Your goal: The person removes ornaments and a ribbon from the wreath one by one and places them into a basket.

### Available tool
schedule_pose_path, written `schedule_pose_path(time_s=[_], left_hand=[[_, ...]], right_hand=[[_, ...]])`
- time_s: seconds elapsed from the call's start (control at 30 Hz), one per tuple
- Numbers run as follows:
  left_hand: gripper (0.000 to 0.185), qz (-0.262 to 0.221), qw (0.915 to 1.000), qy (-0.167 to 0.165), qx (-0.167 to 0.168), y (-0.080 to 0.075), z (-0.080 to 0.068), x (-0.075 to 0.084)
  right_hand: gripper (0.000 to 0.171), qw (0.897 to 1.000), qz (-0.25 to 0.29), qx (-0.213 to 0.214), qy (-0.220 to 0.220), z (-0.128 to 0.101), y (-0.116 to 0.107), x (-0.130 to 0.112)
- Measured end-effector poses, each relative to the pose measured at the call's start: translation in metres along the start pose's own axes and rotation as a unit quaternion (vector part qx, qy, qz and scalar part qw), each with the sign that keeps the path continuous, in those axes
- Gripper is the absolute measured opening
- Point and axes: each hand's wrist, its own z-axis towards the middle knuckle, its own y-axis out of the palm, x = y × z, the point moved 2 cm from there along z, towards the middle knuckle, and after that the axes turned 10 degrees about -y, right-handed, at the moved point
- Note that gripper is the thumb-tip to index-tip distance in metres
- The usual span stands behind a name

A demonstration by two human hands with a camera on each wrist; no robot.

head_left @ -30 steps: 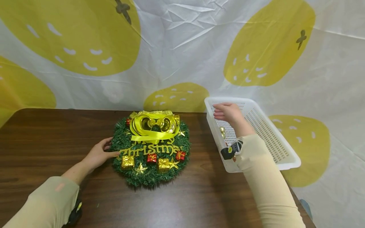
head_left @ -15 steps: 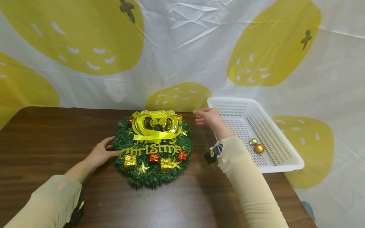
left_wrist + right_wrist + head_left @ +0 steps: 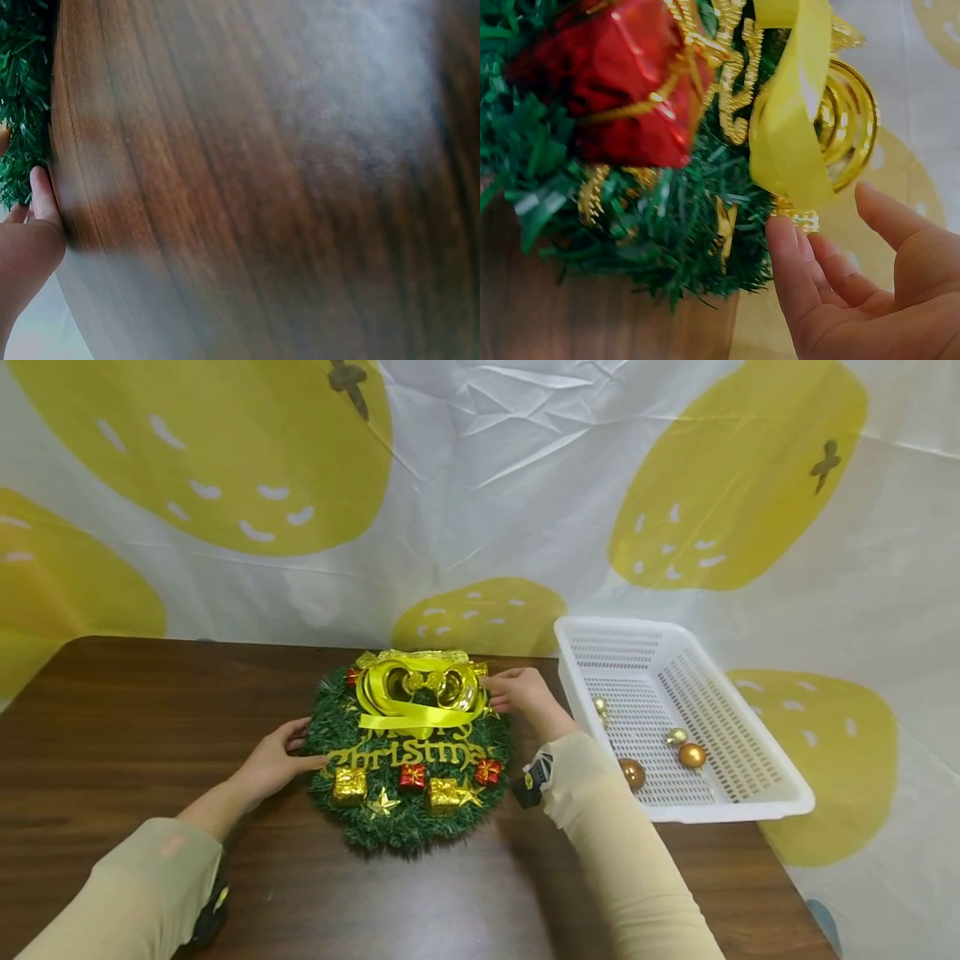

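A green Christmas wreath (image 3: pixel 405 835) lies on the table, with gold and red gift boxes, gold stars and gold lettering on it. At its top sit gold bells (image 3: pixel 453 688) and a yellow ribbon (image 3: pixel 416 718). My left hand (image 3: pixel 264 767) holds the wreath's left edge, thumb over the greenery and fingers against the side; the left wrist view shows the fingers (image 3: pixel 45 199) right at the greenery. By the upper right edge is my right hand (image 3: pixel 527 695), its fingers extended and the thumb apart. In the right wrist view its fingertips (image 3: pixel 783 232) come close to the ribbon and a bell.
A white plastic basket (image 3: pixel 750 810) stands on the right of the table, holding several small balls, among them an orange-gold ball (image 3: pixel 692 756) and a brown ball (image 3: pixel 632 773). Behind the brown table (image 3: pixel 187 693) hangs a white cloth (image 3: pixel 480 527) with yellow fruit prints.
My right hand has moved left from over the basket to the wreath's upper right edge, uncovering the balls in the basket. The left hand stays at the wreath's left edge.
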Motion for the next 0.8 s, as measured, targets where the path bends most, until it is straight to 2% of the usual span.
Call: schedule_pose_path(time_s=[0.27,0.4,0.5,0.6,0.67,0.73,0.8], left_hand=[[0.086,0.002,1.0,-0.001,0.002,0.0,0.0,0.001],[0.086,0.004,1.0,0.0,0.004,0.0,0.0,0.001],[0.086,0.005,1.0,0.0,0.006,-0.001,0.0,0.001],[0.086,0.004,1.0,0.001,0.007,-0.001,0.0,0.001],[0.086,0.003,1.0,0.001,0.007,-0.001,0.0,0.001],[0.086,0.002,1.0,0.0,0.006,-0.001,0.001,0.001],[0.086,0.0,1.0,0.0,0.006,-0.001,0.001,0.0]], right_hand=[[0.038,0.999,0.05,-0.004,0.007,0.006,0.009,0.008],[0.036,0.999,0.049,0.006,0.019,0.01,0.012,0.013],[0.033,0.998,0.058,0.0,0.008,0.016,0.014,0.02],[0.03,0.996,0.083,-0.018,-0.014,0.043,0.014,0.049],[0.029,0.997,0.078,-0.023,-0.013,0.048,0.015,0.054],[0.031,0.999,0.051,-0.011,-0.003,0.052,0.016,0.057],[0.033,1.0,0.015,0.004,0.017,0.032,0.018,0.036]])
